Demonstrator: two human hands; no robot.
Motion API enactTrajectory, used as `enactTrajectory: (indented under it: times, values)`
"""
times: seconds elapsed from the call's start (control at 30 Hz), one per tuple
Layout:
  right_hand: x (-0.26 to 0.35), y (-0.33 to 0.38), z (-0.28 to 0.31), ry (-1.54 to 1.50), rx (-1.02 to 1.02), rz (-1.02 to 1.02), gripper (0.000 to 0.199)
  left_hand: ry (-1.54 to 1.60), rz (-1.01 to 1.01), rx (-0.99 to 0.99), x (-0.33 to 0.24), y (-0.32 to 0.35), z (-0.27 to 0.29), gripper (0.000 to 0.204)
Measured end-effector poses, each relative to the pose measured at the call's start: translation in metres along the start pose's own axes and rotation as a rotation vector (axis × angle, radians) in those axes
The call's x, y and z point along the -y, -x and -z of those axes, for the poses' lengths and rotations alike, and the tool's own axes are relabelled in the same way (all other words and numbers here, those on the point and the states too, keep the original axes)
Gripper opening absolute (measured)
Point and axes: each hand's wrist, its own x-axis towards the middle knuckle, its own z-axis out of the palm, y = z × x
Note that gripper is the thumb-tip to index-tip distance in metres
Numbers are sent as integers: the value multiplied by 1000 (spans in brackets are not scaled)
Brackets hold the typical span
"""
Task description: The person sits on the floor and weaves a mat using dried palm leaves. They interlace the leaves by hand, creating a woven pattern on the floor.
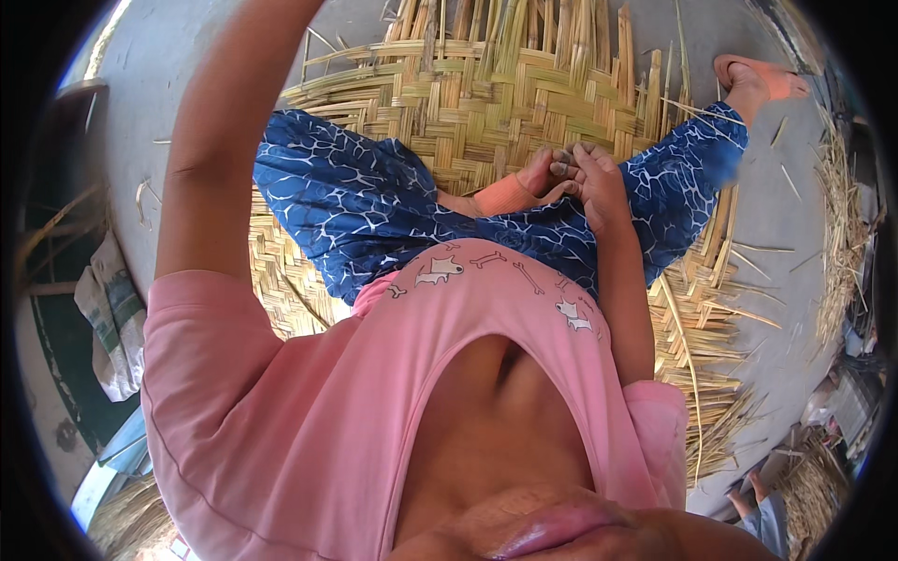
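My left arm reaches up past the upper edge, and my left hand is out of view. My right hand [599, 182] is by my bent leg, close to the toes of my near foot [538, 173]. Its fingers are curled and pressed together; what they hold, if anything, is too small to make out. I sit on a large woven mat [486, 117] of yellow-green flat strips, in a herringbone-like pattern. Its far edge runs out into loose, unwoven strip ends [538, 28]. The mat also shows behind my right side, with frayed strip ends [702, 374].
My other foot [762, 82], in an orange covering, stretches to the far right on the grey floor [776, 215]. Loose straw [837, 234] lies along the right side. A light cloth [110, 318] hangs at the left. Another person's legs [762, 510] show at the lower right.
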Motion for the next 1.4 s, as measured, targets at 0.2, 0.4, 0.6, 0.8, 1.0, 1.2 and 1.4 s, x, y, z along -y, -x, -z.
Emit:
enactTrajectory:
  times: [0.2, 0.4, 0.6, 0.8, 1.0, 1.2, 1.4]
  values:
    - [15, -3, -5, 34, 22, -34, 22, 363, 416, 486, -52, 120, -193, 25]
    - [26, -44, 15, 128, 19, -24, 25, -519, -439, 888, -52, 132, -280, 26]
    - [86, -131, 17, 379, -58, 237, 39, -476, -519, 1093, -61, 120, -300, 34]
    - [106, -267, 28, 751, -3, 284, 47, -348, -279, 1111, -47, 143, -300, 31]
    - [130, -277, 24, 1455, -177, 480, 33, -26, -196, 981, -54, 142, -295, 9]
    - [136, -312, -4, 919, -108, 56, 19, 223, -32, 677, -35, 160, -259, 20]
    - [135, -319, 26, 458, 29, 93, 23, 324, -27, 611, -33, 163, -255, 27]
